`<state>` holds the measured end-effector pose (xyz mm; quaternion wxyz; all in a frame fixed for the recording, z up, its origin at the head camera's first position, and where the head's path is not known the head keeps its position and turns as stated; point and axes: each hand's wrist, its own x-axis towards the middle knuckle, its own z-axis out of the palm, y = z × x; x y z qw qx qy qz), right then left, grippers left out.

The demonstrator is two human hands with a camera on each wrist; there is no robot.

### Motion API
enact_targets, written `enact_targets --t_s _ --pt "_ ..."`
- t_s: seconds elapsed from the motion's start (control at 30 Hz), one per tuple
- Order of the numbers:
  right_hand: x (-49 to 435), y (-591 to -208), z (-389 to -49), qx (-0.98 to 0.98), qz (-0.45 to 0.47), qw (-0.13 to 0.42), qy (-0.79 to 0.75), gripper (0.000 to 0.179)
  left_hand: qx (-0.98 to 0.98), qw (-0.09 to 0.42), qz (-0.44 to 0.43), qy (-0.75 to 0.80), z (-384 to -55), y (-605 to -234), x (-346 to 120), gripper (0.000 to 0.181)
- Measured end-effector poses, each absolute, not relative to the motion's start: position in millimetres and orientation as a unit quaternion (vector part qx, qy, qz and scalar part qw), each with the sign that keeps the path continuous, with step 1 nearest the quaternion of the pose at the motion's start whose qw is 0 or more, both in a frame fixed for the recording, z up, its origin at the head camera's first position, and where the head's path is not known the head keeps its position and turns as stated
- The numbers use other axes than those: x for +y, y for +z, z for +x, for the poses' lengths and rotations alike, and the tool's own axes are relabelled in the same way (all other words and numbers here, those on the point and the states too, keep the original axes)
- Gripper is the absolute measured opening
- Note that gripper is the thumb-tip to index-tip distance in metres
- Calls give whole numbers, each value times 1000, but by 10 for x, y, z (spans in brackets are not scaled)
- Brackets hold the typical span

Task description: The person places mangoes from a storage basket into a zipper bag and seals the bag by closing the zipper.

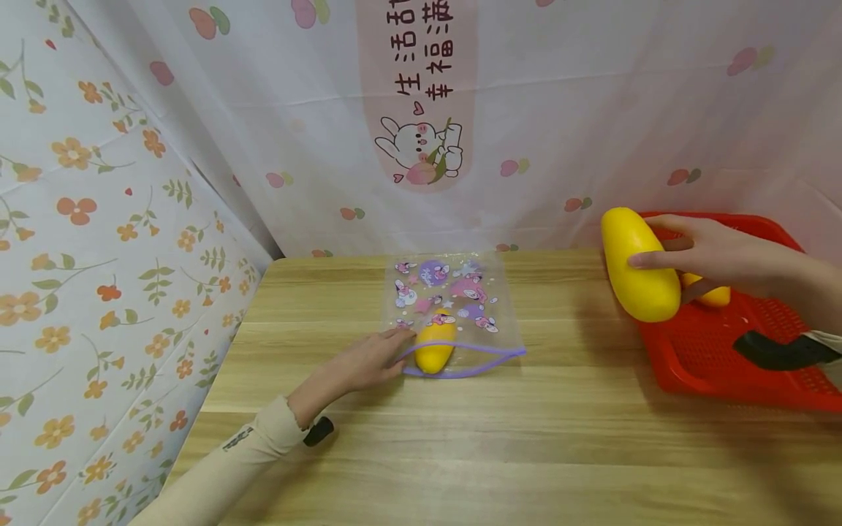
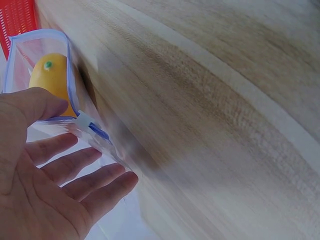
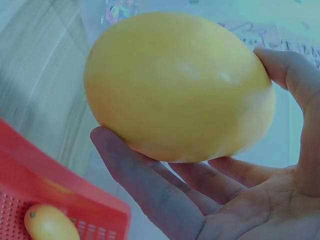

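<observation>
My right hand (image 1: pixel 697 252) grips a large yellow mango (image 1: pixel 636 267) in the air over the left side of a red basket (image 1: pixel 671 369). In the right wrist view, its thumb and fingers span the mango (image 3: pixel 177 87). A clear zip bag (image 1: pixel 490 329) with a purple closure lies on the table with its mouth parted. One smaller yellow mango (image 1: pixel 434 351) sits inside at the mouth. My left hand (image 1: pixel 358 361) touches the bag's left edge; in the left wrist view its thumb (image 2: pixel 47 103) lies at the rim and its fingers are loosely extended, apart from the thumb.
Another yellow mango (image 1: pixel 713 292) lies in the basket, partly hidden by the right hand. The wooden table (image 1: pixel 460 453) meets a printed cloth (image 1: pixel 559 109) at its back and a floral cloth (image 1: pixel 85 292) on the left. A white slider (image 2: pixel 83 120) sits at the closure's end.
</observation>
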<state>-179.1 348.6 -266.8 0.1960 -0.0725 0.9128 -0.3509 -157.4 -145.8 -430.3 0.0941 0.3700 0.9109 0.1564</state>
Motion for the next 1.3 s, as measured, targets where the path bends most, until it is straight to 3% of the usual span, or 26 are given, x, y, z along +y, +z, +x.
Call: enact_targets --t_s 1.3 --pt "2854 -2760 -1426 870 -124 227 -420 86 910 102 373 151 -1584 -4291 -1429 54"
